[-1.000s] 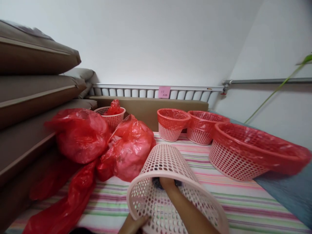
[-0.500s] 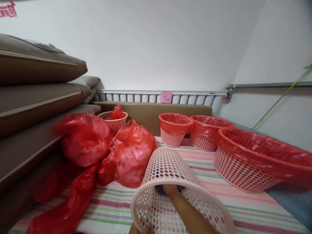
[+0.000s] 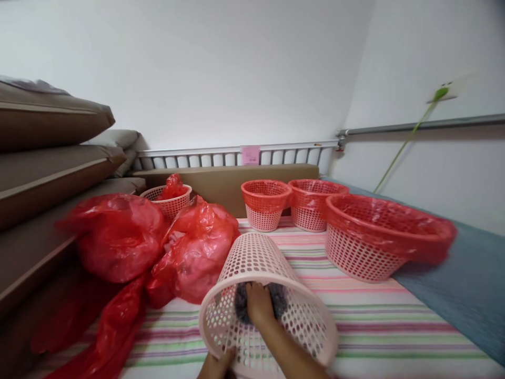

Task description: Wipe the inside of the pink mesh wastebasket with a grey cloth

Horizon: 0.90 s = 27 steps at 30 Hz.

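Observation:
A pale pink perforated plastic basket (image 3: 258, 259) lies tipped on its side on the striped cloth, its mouth facing me. At the lower left of its rim, my left hand (image 3: 221, 362) is closed around the edge; part of this hand is cut off by the frame. My right hand (image 3: 259, 305) reaches inside, fingers curled over a dark grey, fuzzy cloth (image 3: 278, 301) against the basket's inner wall. The cloth shows on both sides of the hand.
Several baskets lined with red plastic, including a large one (image 3: 366, 252), stand at the right. Full red plastic bags (image 3: 118, 237) and another pink basket (image 3: 169, 202) are at the left, beside stacked brown cushions (image 3: 51, 163). A radiator (image 3: 221, 158) runs behind.
My right hand and the grey cloth have come nearer the basket's mouth and show more fully. The view has shifted to the right, so surroundings appear further left.

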{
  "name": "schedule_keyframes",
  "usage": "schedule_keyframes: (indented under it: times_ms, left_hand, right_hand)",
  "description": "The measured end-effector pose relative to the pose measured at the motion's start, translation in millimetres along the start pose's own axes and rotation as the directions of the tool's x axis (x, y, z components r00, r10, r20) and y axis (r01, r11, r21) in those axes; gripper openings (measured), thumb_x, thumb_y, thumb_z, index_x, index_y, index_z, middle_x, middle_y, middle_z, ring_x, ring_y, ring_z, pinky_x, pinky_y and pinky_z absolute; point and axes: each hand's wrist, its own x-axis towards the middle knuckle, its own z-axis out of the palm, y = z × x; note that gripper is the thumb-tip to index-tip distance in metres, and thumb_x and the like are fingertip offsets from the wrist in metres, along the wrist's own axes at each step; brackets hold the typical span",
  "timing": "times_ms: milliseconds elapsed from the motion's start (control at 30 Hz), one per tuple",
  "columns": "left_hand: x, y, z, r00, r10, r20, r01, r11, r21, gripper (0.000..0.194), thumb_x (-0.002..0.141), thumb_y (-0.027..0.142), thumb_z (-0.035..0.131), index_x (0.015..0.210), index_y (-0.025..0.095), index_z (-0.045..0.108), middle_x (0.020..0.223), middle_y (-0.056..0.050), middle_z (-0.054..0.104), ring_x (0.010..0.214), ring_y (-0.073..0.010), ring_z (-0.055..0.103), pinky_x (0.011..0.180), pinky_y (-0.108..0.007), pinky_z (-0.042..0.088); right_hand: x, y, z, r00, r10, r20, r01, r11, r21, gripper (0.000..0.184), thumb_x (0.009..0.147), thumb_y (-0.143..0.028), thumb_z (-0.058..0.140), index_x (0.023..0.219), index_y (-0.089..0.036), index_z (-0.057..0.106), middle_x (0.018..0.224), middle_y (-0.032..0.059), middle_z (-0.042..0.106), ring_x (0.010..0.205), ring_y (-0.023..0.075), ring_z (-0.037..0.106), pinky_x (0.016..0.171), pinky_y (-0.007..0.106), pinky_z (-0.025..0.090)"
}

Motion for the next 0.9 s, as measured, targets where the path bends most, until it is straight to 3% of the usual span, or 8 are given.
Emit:
schedule_keyframes:
  times_ms: [133,267,367,533,733,900]
  left_hand:
    - [4.7,-10.1,-0.6,0.999,0.049,0.015,-0.049,0.998,0.033,0.07,0.062,0.075,0.063,0.092,0.011,0.062,0.044,-0.004,0.064,0.041,-0.0159,0.059,0.04,-0.02,0.035]
    - [5.1,-16.2,3.0,0.996,0.082,0.047,-0.083,0.996,0.028,0.083,0.058,0.087,0.05,0.093,0.013,0.061,0.042,-0.002,0.062,0.037,-0.0129,0.055,0.041,-0.02,0.037]
    - [5.2,-17.1,5.1,0.996,0.087,0.036,-0.088,0.996,0.032,0.085,0.057,0.089,0.046,0.09,0.012,0.061,0.042,-0.002,0.062,0.035,-0.0116,0.053,0.04,-0.02,0.037]
    - [10.8,-21.1,2.5,0.995,0.099,0.031,-0.1,0.993,0.056,0.085,0.057,0.09,0.045,0.087,0.013,0.061,0.043,-0.003,0.062,0.036,-0.0135,0.054,0.04,-0.022,0.037]
    - [22.6,-34.2,-0.7,0.997,0.07,-0.038,-0.064,0.986,0.151,0.088,0.059,0.092,0.036,0.074,0.01,0.064,0.037,-0.003,0.056,0.03,-0.0121,0.047,0.039,-0.023,0.036]
    - [20.0,-26.8,-4.1,0.999,0.031,0.021,-0.033,0.997,0.074,0.076,0.065,0.081,0.053,0.081,0.009,0.067,0.04,-0.005,0.061,0.031,-0.0123,0.05,0.037,-0.022,0.034]
  right_hand:
    - [-51.4,-15.7,-8.7,0.991,-0.055,0.123,0.077,0.98,-0.184,0.039,0.082,-0.006,0.032,0.098,-0.011,0.067,0.101,0.0174,0.064,0.099,0.0324,0.056,0.089,0.051,0.038]
    - [-94.4,-27.4,-14.8,0.971,-0.035,0.237,0.1,0.959,-0.265,0.044,0.083,-0.006,0.03,0.109,-0.016,0.064,0.112,0.0132,0.061,0.109,0.0303,0.052,0.095,0.048,0.037]
    - [-107.9,-30.8,-17.8,0.962,-0.012,0.273,0.084,0.963,-0.254,0.045,0.082,-0.007,0.033,0.116,-0.017,0.061,0.122,0.0124,0.057,0.116,0.0295,0.048,0.1,0.046,0.033]
    - [-100.5,-30.2,-15.6,0.963,0.003,0.27,0.074,0.959,-0.272,0.047,0.082,-0.005,0.029,0.114,-0.015,0.062,0.12,0.0131,0.059,0.114,0.0303,0.05,0.098,0.047,0.035]
    - [-73.0,-24.0,-7.6,0.983,-0.028,0.184,0.079,0.958,-0.275,0.045,0.079,-0.003,0.03,0.106,-0.014,0.064,0.108,0.0131,0.063,0.103,0.0311,0.054,0.091,0.047,0.039]
    - [-34.4,-18.7,-2.0,0.994,-0.026,0.108,0.054,0.962,-0.266,0.039,0.08,-0.005,0.034,0.102,-0.009,0.065,0.102,0.0168,0.063,0.099,0.0327,0.056,0.087,0.047,0.04]
